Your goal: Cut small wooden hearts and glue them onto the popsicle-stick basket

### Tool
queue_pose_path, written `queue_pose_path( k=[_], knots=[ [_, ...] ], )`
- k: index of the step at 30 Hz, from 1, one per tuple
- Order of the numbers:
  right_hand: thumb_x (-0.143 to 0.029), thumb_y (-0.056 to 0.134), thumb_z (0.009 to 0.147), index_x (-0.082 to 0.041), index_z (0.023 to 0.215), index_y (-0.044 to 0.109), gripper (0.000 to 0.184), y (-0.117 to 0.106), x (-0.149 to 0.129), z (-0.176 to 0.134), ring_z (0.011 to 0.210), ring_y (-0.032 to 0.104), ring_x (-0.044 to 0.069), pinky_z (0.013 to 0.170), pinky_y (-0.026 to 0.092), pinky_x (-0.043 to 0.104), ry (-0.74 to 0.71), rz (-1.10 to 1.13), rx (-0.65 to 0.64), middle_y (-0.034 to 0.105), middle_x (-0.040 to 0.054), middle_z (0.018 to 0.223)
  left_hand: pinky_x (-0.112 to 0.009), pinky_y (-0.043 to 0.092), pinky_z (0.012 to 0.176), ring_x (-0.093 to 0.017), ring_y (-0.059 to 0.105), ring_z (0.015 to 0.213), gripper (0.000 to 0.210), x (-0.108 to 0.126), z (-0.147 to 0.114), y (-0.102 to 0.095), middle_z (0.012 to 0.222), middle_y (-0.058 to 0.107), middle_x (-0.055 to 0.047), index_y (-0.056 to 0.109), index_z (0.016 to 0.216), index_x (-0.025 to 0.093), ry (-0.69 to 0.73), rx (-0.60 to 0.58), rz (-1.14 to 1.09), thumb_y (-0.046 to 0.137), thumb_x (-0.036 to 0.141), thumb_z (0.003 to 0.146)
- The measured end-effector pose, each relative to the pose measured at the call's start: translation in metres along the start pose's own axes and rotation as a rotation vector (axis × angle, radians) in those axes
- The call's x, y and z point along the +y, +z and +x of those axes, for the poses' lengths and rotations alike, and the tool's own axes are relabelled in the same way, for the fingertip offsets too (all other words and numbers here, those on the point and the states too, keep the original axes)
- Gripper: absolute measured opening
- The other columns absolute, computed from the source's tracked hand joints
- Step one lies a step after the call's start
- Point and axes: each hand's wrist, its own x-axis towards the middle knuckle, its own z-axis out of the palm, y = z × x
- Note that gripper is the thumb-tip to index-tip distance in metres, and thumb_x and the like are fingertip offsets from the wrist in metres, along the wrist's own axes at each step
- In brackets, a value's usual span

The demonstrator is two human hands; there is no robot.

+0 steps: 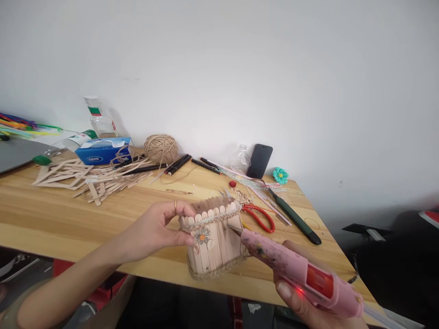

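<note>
My left hand (161, 228) pinches the upper left edge of a small popsicle-stick basket (216, 246), thumb outside and fingers at the rim. Twine trims its top and bottom, and a flower with an orange centre (202, 236) decorates the front. The basket is tilted near the table's front edge. In my right hand (295, 297) is a pink hot glue gun (288, 265), its red light lit. The metal nozzle points left at the basket's front, close to or touching the sticks; I cannot tell which. A glue stick (377, 315) protrudes from its rear.
Loose popsicle sticks (92, 180), a blue tissue box (104, 151) and a twine ball (161, 147) lie at the left. Behind the basket are red-handled scissors (259, 218), black markers (178, 164), a phone (259, 161), a teal flower (280, 175) and a green-handled tool (297, 219).
</note>
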Motion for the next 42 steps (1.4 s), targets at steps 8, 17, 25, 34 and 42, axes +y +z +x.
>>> queue_pose_path(
  k=[8, 17, 25, 34, 42],
  knots=[
    [-0.043, 0.052, 0.083, -0.034, 0.128, 0.048, 0.047, -0.002, 0.016, -0.002, 0.083, 0.066, 0.026, 0.06, 0.055, 0.031, 0.002, -0.041, -0.076, 0.067, 0.006, 0.095, -0.034, 0.038, 0.08, -0.02, 0.052, 0.086, 0.023, 0.0, -0.001, 0.001, 0.082, 0.059, -0.001, 0.057, 0.075, 0.018, 0.008, 0.001, 0.003, 0.074, 0.029, 0.063],
    [-0.041, 0.052, 0.083, -0.028, 0.131, 0.047, 0.05, -0.006, 0.021, 0.001, 0.107, 0.056, 0.031, 0.079, 0.054, 0.037, -0.087, -0.081, -0.099, 0.061, 0.008, 0.113, -0.034, 0.039, 0.081, -0.02, 0.052, 0.085, 0.024, 0.001, 0.0, 0.0, 0.082, 0.06, -0.001, 0.057, 0.075, 0.018, 0.011, 0.002, 0.011, 0.074, 0.029, 0.063],
    [-0.044, 0.055, 0.08, -0.034, 0.123, 0.054, 0.045, 0.0, 0.012, 0.0, 0.107, 0.056, 0.033, 0.084, 0.052, 0.043, -0.049, -0.03, 0.017, 0.063, 0.0036, 0.114, -0.033, 0.04, 0.079, -0.02, 0.053, 0.084, 0.025, 0.001, 0.0, 0.0, 0.081, 0.061, -0.001, 0.057, 0.075, 0.018, 0.001, 0.017, 0.017, 0.075, 0.029, 0.061],
    [-0.043, 0.055, 0.08, -0.035, 0.122, 0.055, 0.043, -0.002, 0.008, -0.001, 0.108, 0.056, 0.032, 0.086, 0.051, 0.044, -0.01, -0.028, 0.013, 0.063, 0.0016, 0.116, -0.034, 0.039, 0.081, -0.02, 0.054, 0.085, 0.023, 0.001, 0.0, 0.0, 0.081, 0.062, -0.001, 0.058, 0.074, 0.018, 0.001, 0.007, 0.005, 0.075, 0.028, 0.061],
    [-0.039, 0.058, 0.078, -0.035, 0.122, 0.055, 0.044, -0.002, 0.012, -0.003, 0.108, 0.056, 0.033, 0.084, 0.053, 0.043, -0.028, -0.029, 0.021, 0.063, 0.0002, 0.117, -0.034, 0.04, 0.081, -0.02, 0.054, 0.085, 0.024, 0.001, 0.0, 0.001, 0.081, 0.062, -0.002, 0.058, 0.073, 0.018, 0.007, 0.006, 0.01, 0.075, 0.03, 0.061]
  ],
)
